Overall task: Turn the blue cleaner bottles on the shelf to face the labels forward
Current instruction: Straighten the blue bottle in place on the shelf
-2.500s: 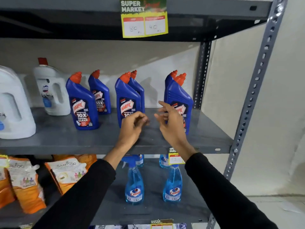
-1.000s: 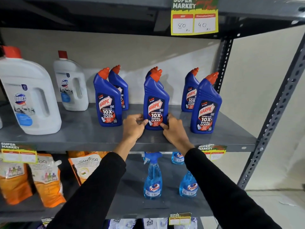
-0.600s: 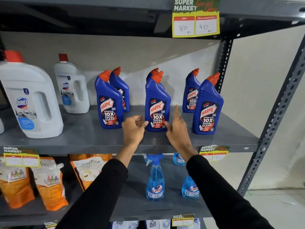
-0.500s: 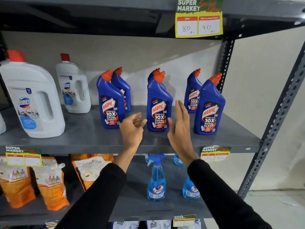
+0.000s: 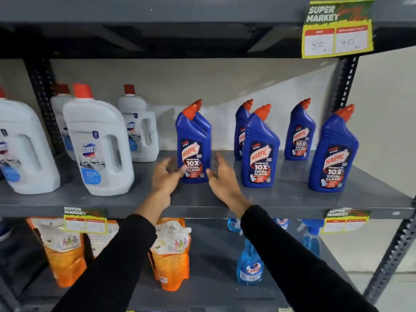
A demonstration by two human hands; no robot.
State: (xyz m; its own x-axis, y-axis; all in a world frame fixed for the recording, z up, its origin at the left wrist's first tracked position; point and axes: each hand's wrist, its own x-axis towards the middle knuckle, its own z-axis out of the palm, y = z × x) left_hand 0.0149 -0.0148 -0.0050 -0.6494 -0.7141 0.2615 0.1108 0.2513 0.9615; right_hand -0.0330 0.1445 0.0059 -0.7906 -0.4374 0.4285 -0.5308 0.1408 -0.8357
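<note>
Several blue cleaner bottles with orange caps stand on the grey shelf (image 5: 281, 199). The left front bottle (image 5: 193, 152), the middle front bottle (image 5: 260, 152), the right front bottle (image 5: 333, 156) and the back right bottle (image 5: 300, 134) show their red and white labels forward. A bottle (image 5: 204, 124) behind the left one is mostly hidden. My left hand (image 5: 166, 176) and my right hand (image 5: 221, 176) flank the base of the left front bottle. Fingers are spread, with the tips at its lower sides; motion blur hides any firm grip.
White jugs (image 5: 99, 145) with red caps fill the shelf's left part. Below are orange pouches (image 5: 171, 255) and blue spray bottles (image 5: 249, 262). A yellow price tag (image 5: 337, 30) hangs from the upper shelf. A perforated metal post (image 5: 394, 255) stands at the right.
Both hands let go of the middle front bottle and moved left to the left front bottle. The view swung left, bringing more white jugs into sight.
</note>
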